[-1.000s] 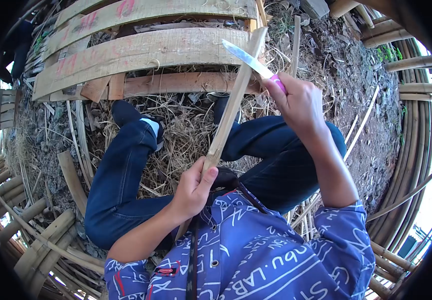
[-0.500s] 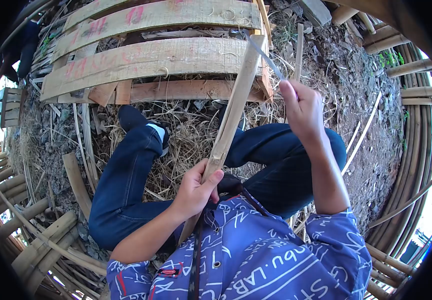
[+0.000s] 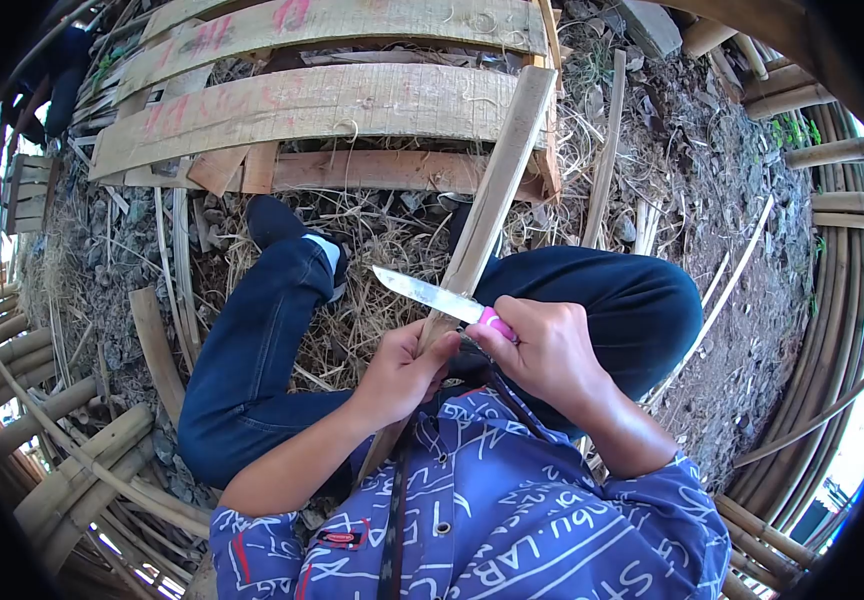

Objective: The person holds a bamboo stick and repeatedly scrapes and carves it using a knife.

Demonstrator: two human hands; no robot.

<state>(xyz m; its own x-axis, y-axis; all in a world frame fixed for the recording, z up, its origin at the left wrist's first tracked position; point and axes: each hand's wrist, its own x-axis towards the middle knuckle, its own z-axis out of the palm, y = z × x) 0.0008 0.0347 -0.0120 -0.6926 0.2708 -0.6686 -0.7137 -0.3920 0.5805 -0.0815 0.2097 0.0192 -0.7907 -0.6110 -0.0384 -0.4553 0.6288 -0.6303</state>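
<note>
My left hand [image 3: 399,378] is wrapped round the lower part of a long split bamboo strip [image 3: 500,180]. The strip slants up and away from my lap, its far end in front of the wooden pallet [image 3: 282,108]. In my right hand [image 3: 550,352] is a knife [image 3: 430,295] with a pink handle and a pale blade. Its blade lies across the strip just above my left hand, tip pointing left. Both hands are close together over my lap. My left fingers are partly hidden behind the strip.
Shavings and dry straw [image 3: 382,250] cover the ground between my legs. Bamboo poles [image 3: 802,340] line the right side, and more bamboo [image 3: 92,470] lies at the lower left. A loose strip [image 3: 607,150] is right of the pallet. A person's dark-clothed legs [image 3: 64,90] show at upper left.
My right hand has come down and left from near the strip's far end, bringing the knife close to my left hand. The left hand still grips the strip.
</note>
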